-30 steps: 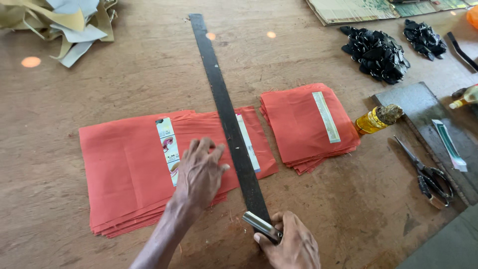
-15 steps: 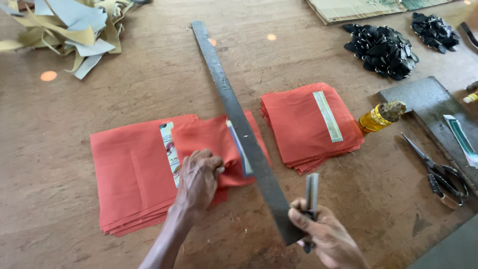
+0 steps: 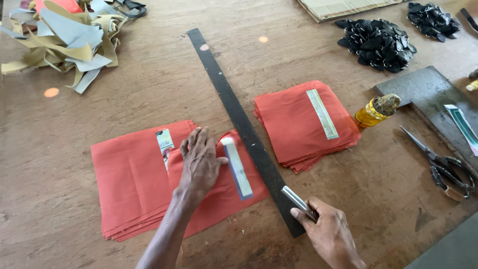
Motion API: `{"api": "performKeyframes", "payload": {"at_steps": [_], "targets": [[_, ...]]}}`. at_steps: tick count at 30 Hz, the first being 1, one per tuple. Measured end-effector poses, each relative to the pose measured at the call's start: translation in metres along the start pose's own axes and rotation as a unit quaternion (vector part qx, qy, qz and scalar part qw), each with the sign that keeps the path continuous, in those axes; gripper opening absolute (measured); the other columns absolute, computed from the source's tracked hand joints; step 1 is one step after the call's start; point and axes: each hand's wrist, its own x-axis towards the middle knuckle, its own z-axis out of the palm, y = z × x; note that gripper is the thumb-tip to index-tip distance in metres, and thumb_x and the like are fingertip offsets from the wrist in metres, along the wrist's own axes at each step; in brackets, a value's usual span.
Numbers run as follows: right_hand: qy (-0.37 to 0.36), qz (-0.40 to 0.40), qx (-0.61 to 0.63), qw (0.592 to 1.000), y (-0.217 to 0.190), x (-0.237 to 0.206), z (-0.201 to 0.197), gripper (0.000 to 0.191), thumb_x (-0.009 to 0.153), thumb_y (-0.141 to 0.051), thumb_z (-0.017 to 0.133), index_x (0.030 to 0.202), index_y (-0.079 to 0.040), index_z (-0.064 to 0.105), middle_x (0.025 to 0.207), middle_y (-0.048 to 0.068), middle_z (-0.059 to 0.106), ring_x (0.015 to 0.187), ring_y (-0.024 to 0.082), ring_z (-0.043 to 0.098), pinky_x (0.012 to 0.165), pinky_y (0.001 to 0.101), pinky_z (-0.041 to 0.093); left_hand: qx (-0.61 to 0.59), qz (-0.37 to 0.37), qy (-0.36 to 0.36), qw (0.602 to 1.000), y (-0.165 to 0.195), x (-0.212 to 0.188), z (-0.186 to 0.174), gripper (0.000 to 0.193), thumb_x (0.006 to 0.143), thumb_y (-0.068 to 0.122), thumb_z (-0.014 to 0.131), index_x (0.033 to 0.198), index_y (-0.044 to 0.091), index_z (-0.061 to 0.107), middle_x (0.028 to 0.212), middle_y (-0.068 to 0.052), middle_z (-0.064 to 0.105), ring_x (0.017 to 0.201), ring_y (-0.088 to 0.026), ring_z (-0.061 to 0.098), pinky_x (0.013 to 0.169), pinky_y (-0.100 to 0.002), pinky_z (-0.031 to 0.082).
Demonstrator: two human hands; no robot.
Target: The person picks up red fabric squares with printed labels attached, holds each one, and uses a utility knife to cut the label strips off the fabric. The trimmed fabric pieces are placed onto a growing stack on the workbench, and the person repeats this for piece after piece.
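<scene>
While the wooden desk (image 3: 124, 94) carries everything, a long dark straightedge (image 3: 239, 119) is laid just beside the red fabric stack (image 3: 129, 184), which is pressed flat by the spread left hand (image 3: 200, 162); a metal blade (image 3: 297, 201) is gripped in the closed right hand (image 3: 328, 234).

A flat stack of red-orange fabric sheets (image 3: 134, 174) lies on the wooden bench, its top sheet folded over, beside a long dark metal straightedge (image 3: 239, 119) and a short silvery metal blade (image 3: 297, 201) resting on it.

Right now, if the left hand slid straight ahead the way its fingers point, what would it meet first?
Probably bare table: the left hand points up-frame across the red fabric stack, passing left of the long dark ruler, though depth is uncertain.
</scene>
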Motion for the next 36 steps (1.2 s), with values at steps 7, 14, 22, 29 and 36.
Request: {"api": "performKeyframes", "payload": {"at_steps": [7,14,22,29,36], "targets": [[0.101,-0.127,-0.028,0.986,-0.004,-0.006,-0.006,0.037,0.077,-0.039,0.082,0.088,-0.005,0.071,0.086,0.013,0.068,0.075,0.033,0.066,0.067,0.0437,0.050,-0.390,-0.176,-0.199,0.882,0.010,-0.003,-0.049,0.028,0.085,0.006,0.078,0.105,0.003,0.060,0.097,-0.012,0.074,0.093,-0.021,0.068,0.080,-0.036,0.057],[-0.046,-0.104,0.261,0.959,-0.012,0.014,-0.007,0.063,0.080,-0.024,0.090,0.138,-0.011,0.070,0.109,-0.001,0.075,0.066,0.017,0.042,0.057,0.0329,0.043,-0.578,-0.202,-0.262,0.745,0.051,-0.013,-0.083,0.042,0.079,-0.001,0.078,0.114,0.002,0.055,0.098,-0.008,0.073,0.092,-0.012,0.070,0.080,-0.029,0.061],[-0.049,-0.160,0.333,0.928,-0.044,0.027,0.002,0.024,0.082,-0.009,0.080,0.105,-0.004,0.078,0.080,-0.004,0.075,0.070,0.003,0.061,0.064,0.0235,0.055,-0.703,-0.193,-0.315,0.607,0.054,-0.028,-0.094,0.049,0.084,0.003,0.079,0.126,-0.003,0.054,0.111,-0.011,0.071,0.103,-0.014,0.069,0.091,-0.030,0.059],[-0.100,-0.135,0.354,0.920,-0.027,0.035,0.005,0.029,0.085,-0.022,0.081,0.106,-0.003,0.077,0.072,-0.006,0.058,0.066,0.007,0.049,0.058,0.0265,0.042,-0.686,-0.237,-0.262,0.636,0.053,-0.027,-0.091,0.056,0.085,0.012,0.076,0.133,-0.004,0.053,0.116,-0.013,0.075,0.107,-0.015,0.071,0.096,-0.033,0.059],[-0.008,-0.167,0.470,0.867,-0.007,0.036,0.012,0.027,0.101,-0.027,0.069,0.104,0.000,0.072,0.082,0.004,0.064,0.075,0.015,0.060,0.069,0.0316,0.053,-0.661,-0.289,-0.244,0.648,0.057,-0.028,-0.083,0.054,0.086,0.010,0.074,0.134,-0.001,0.052,0.115,-0.013,0.073,0.107,-0.016,0.069,0.094,-0.034,0.059]]}}
